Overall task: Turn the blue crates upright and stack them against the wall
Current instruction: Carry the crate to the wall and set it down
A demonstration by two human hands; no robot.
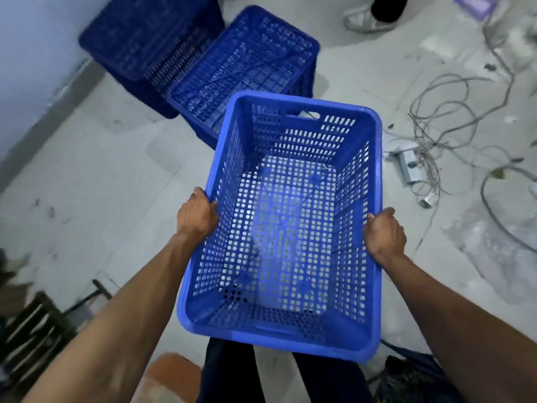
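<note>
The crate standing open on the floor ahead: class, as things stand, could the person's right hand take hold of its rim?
Probably not yet. The right hand and the left hand both grip the held crate, which hangs between the person and the floor crate.

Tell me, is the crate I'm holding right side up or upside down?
Right side up. The held crate has its open top facing the camera, its perforated floor visible inside, and nothing in it.

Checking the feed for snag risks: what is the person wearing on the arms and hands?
Nothing shows on them: the left hand and right hand are bare, without gloves, rings or a watch. Both forearms are uncovered up to the frame edge, no sleeves in view. Dark trousers show below.
</note>
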